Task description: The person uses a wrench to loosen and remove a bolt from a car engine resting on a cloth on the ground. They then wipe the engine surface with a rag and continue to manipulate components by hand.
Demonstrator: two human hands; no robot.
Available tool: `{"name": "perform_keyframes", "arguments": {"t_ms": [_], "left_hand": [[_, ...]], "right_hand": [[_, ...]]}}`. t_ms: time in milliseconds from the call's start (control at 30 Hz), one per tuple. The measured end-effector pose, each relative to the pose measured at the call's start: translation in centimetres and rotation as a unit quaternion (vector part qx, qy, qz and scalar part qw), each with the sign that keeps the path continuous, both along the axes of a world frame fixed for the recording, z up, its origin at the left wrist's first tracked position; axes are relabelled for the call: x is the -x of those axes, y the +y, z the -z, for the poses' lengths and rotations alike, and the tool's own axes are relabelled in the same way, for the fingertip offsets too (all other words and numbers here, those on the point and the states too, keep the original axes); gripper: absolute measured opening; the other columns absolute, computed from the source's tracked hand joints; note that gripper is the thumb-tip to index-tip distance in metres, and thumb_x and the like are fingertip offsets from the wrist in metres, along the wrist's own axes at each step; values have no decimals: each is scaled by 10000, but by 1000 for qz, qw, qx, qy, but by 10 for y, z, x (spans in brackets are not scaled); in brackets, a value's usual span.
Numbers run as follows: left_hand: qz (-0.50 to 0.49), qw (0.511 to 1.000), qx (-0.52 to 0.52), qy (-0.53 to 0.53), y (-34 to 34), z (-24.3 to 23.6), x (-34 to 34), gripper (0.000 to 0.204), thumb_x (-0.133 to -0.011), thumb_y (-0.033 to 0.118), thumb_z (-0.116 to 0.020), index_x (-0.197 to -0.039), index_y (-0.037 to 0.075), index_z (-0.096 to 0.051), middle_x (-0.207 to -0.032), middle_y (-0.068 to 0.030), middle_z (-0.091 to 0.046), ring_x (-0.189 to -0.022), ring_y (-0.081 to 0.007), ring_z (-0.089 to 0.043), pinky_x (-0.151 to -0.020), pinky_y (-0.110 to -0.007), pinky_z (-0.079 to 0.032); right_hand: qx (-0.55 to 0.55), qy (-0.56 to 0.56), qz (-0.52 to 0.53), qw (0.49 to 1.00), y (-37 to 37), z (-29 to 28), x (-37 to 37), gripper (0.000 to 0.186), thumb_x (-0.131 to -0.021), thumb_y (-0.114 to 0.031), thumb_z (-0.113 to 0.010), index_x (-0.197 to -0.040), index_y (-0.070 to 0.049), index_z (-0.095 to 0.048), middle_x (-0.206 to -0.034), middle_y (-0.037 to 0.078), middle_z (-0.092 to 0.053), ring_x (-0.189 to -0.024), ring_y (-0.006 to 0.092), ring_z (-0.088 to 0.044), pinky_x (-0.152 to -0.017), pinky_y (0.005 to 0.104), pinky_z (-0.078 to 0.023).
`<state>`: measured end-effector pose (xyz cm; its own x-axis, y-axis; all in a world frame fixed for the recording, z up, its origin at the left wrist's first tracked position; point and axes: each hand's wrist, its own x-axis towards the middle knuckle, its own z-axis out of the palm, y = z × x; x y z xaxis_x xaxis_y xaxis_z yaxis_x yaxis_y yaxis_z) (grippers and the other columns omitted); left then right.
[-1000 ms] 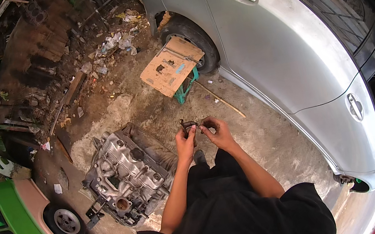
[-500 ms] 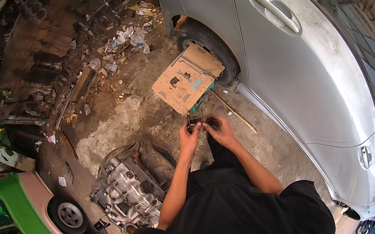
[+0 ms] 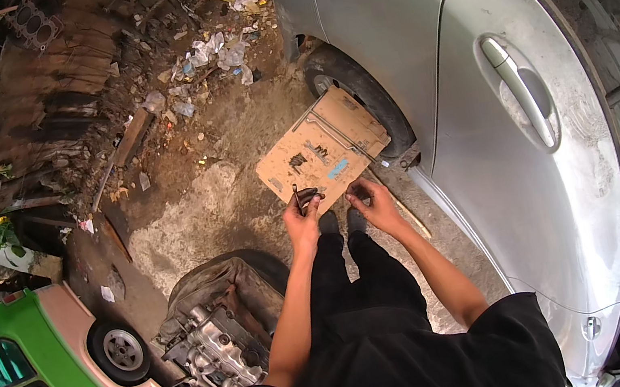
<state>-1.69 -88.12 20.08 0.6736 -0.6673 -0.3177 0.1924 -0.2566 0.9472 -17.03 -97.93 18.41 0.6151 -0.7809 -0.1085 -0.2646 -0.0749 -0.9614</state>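
Head view: left hand (image 3: pixel 301 223) pinches a dark part (image 3: pixel 296 192), likely for steadiness; right hand (image 3: pixel 378 207), at its three o'clock, half-curls, hold unclear.

The left hand (image 3: pixel 302 223) is holding a dark part (image 3: pixel 310 193); the right hand (image 3: pixel 374 205) is hovering near it; a rod (image 3: pixel 343 137) is lying on a board (image 3: pixel 302 143); an engine (image 3: pixel 218 355) is sitting at left; a silver car (image 3: pixel 468 109) is standing at right.
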Motion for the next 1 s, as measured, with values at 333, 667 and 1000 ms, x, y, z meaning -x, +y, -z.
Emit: {"name": "perform_keyframes", "arguments": {"t_ms": [333,667,1000], "left_hand": [[105,962,-165,-188,-101,153,-89,200,-820,90,-769,-964,-29,-699,-871,-133,-726,-792,-216,-674,-736,-357,-495],[202,903,-217,-312,-151,289,-118,352,-833,248,-763,-1064,-9,-694,-1015,-150,-670,-862,-360,-643,-728,-453,-510],[180,943,-195,-199,-139,278,-117,258,-949,208,-644,-1050,-29,-659,-913,-154,-664,-764,-272,-633,-683,-387,-477]], "right_hand": [[-82,125,57,987,-46,144,-38,139,-886,-19,-634,-1020,8,-606,-852,128,-677,-762,194,-670,-664,324,-512],[-149,100,116,977,-64,225,-85,125,-916,-21,-604,-1037,-33,-573,-758,102,-639,-684,180,-647,-653,329,-508],[-172,127,132,968,-66,208,-88,135,-925,-18,-587,-1058,-31,-563,-784,109,-640,-713,181,-649,-664,325,-507]]}}
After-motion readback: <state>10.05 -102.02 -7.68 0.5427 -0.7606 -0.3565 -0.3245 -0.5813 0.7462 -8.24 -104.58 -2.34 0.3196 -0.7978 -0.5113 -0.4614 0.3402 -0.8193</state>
